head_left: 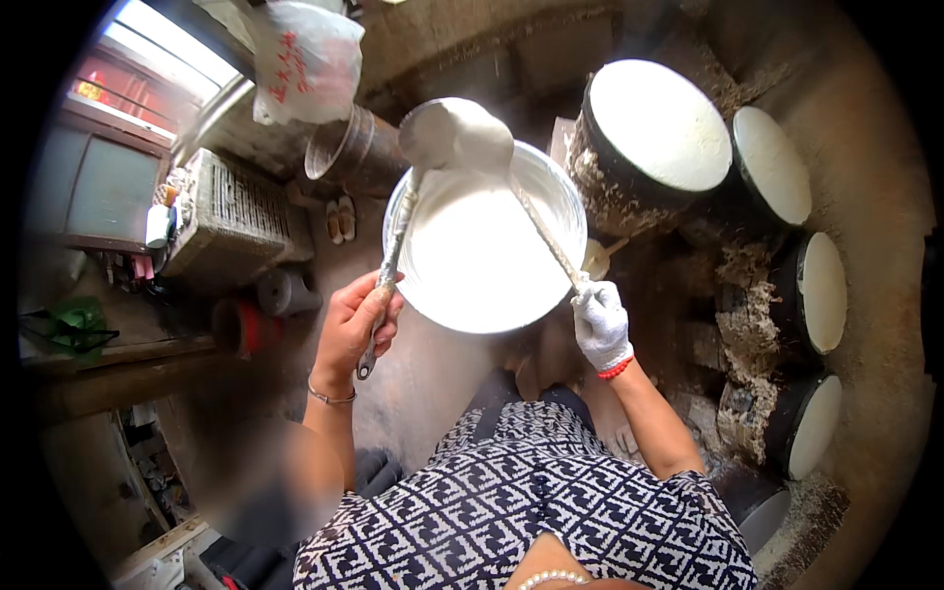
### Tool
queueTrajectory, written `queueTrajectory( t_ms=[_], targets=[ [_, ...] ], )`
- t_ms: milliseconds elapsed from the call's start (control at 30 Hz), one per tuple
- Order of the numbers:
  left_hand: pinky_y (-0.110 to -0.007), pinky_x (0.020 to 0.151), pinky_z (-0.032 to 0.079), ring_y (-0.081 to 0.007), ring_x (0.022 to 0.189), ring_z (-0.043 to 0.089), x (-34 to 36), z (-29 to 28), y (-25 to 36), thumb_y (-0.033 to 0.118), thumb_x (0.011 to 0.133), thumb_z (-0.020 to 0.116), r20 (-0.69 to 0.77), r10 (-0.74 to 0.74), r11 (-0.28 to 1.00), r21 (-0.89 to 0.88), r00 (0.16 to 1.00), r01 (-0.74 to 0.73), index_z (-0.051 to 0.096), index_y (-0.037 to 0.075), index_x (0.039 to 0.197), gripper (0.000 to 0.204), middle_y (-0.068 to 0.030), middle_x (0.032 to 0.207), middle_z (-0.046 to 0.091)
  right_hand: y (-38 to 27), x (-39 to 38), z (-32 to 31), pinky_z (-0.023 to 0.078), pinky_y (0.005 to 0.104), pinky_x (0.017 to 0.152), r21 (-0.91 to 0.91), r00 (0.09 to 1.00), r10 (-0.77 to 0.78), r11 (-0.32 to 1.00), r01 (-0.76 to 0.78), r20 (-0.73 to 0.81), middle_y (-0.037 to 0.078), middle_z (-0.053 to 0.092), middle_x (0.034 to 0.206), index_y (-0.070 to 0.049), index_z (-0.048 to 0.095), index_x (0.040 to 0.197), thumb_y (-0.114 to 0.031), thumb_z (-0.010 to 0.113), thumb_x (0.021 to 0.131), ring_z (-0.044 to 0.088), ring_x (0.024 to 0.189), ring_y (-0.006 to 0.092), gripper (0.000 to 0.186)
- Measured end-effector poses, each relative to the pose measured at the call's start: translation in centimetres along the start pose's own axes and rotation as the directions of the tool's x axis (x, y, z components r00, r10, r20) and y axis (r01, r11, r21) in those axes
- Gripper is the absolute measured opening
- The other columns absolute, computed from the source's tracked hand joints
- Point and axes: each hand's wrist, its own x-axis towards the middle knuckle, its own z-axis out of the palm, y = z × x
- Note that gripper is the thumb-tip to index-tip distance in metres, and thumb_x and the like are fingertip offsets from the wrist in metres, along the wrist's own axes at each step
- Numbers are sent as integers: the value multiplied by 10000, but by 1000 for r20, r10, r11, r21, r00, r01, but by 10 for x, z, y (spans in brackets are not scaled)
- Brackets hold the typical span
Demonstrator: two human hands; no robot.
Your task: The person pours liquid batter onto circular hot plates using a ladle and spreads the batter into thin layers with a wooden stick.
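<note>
Two long-handled ladles are filling my hands: a pale-coated metal ladle with a rounded head [429,136] on the left and a grey-white ladle with a thin, crusted handle [484,147] on the right. Both heads are hanging about the far rim of a large, round, pale-walled bucket [568,202], which is standing in front of my legs and holding smooth white liquid [482,261]. My bare left hand [364,317] is gripping its handle near the lower end; my right hand [602,320], in a white knitted glove, is clasping the other handle at its tip.

Because I am gripping so far from the heads, a small twist of either wrist could be tipping liquid over the rim, perhaps toward the brown metal cylinder [359,152] beyond. How full the heads are, I cannot tell. Residue is coating the left handle, so my bare fingers could be losing their hold if it is slippery. The heads are overlapping in my view; whether they are touching I cannot tell, but a knock could be causing splashes.
</note>
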Motion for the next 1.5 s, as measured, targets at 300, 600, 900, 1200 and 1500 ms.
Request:
queueTrajectory(
  t_ms=[300, 600, 900, 1200, 1500],
  targets=[
    [-192, 384, 370, -52, 542, 437, 28, 113, -33, 172, 1022, 439, 142, -188, 801, -551, 972, 235, 485, -43, 1132, 245, -20, 771, 498, -45, -24, -4, 509, 388, 491, -423, 956, 249, 891, -164, 155, 122, 545, 928, -147, 595, 1216, -92, 574, 892, 597, 574, 316, 329],
    [-219, 438, 394, -93, 514, 426, 111, 78, -169, 110, 984, 410, 112, -473, 593, -694, 874, 410, 476, -41, 942, 170, -35, 708, 493, -54, -176, -83, 539, 428, 643, -258, 767, 540, 841, -476, 347, 160, 585, 1000, -154, 651, 1127, -115, 601, 911, 650, 771, 362, 225],
    [-194, 384, 356, -50, 509, 426, 79, 48, -123, 168, 997, 480, 50, -432, 880, -193, 900, 433, 525, -18, 1003, 192, -21, 764, 520, -45, -206, -70, 454, 200, 723, 784, 320, 940, 109, -611, 119, 13, 542, 943, -21, 492, 1043, -93, 544, 963, 512, 794, 65, 120],
    [-174, 347, 281, -36, 461, 330, 62, 226, -109, 196, 1005, 429, 459, -799, 483, 107, 387, 869, 551, -8, 1061, 244, 18, 692, 487, -51, -293, -179, 520, 374, 655, -366, 619, 596, 501, -785, -512, 134, 563, 983, -106, 547, 1066, -88, 630, 860, 600, 771, 311, 223],
    [-181, 365, 308, -52, 524, 362, -81, 525, -131, 162, 1015, 431, 633, -770, 484, 662, -82, 572, 500, -75, 1160, 286, -32, 797, 460, -109, -490, -311, 484, 397, 747, 57, 1, 275, 203, -978, -961, 160, 556, 965, -75, 592, 1069, -39, 578, 859, 578, 843, 330, 214]
  ],
)
